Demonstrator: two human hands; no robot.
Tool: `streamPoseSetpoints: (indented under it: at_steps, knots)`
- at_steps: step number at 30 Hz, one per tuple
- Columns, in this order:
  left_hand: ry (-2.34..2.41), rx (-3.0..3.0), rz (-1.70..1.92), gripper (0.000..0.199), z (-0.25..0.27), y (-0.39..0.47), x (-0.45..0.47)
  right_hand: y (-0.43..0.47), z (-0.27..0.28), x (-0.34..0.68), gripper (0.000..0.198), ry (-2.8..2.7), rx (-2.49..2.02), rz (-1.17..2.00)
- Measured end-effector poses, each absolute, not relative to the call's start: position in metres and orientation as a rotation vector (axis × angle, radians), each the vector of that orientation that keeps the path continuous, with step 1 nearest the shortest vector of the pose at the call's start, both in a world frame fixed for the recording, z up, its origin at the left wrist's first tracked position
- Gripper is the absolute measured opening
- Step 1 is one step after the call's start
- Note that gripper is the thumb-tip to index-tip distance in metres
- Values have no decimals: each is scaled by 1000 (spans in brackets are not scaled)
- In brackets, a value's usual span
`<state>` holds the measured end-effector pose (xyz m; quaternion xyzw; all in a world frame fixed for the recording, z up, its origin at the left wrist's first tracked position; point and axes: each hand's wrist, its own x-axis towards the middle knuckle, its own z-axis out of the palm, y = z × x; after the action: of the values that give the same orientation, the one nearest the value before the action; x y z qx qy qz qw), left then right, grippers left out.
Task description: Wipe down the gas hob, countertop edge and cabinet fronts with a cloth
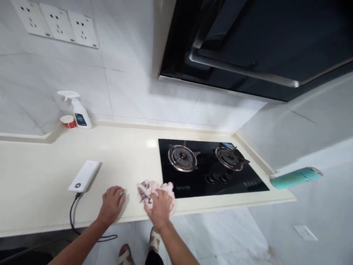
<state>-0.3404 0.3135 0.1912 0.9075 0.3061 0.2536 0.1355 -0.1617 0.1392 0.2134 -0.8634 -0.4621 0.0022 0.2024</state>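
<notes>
My right hand [160, 207] grips a crumpled pale pink cloth [146, 188] on the cream countertop [129, 154]. The cloth lies at the front left corner of the black gas stove [198, 186], bunched under my fingers. To the left, my left hand [112, 201] rests near the counter's front edge. Its fingers are loosely bent, the thumb stands apart, and nothing shows in it. Beyond that hand lies a white power bank [85, 176] with a black cable [72, 211] running over the edge.
A white spray bottle [79, 112] and a red-and-white tub [68, 121] stand in the back left corner. At the right end of the counter is a green cylinder [293, 178]. A dark range hood [248, 48] overhangs the stove. Wall sockets [56, 24] are at upper left.
</notes>
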Motion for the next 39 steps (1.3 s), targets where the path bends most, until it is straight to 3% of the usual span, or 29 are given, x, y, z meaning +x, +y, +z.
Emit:
streamPoseSetpoints:
  at_steps: [4, 9, 13, 18, 21, 24, 28, 34, 39]
  knots:
    - [877, 2619, 761, 31, 189, 318, -342, 129, 208, -215, 35, -1376, -2119, 164]
    - [871, 2620, 729, 33, 182, 323, -342, 91, 210, -208, 27, -1000, -1846, 209]
    - [898, 2609, 706, 35, 180, 324, -342, 23, 228, -120, 20, -807, -1912, 76]
    - [892, 2618, 676, 33, 177, 324, -343, -50, 233, 42, 42, -626, -2240, -182]
    - [893, 2638, 652, 30, 177, 324, -344, -47, 211, 82, 53, -279, -2540, -274]
    - [905, 2647, 649, 28, 178, 323, -345, -13, 188, 47, 56, -188, -2711, -343]
    - [895, 2620, 661, 28, 179, 322, -345, 53, 187, -61, 42, -645, -2729, -271]
    - [857, 2545, 730, 27, 177, 323, -344, 127, 194, -205, 29, -1122, -2331, 50]
    - [883, 2292, 921, 34, 183, 327, -349, 153, 197, -244, 26, -1108, -1856, 307]
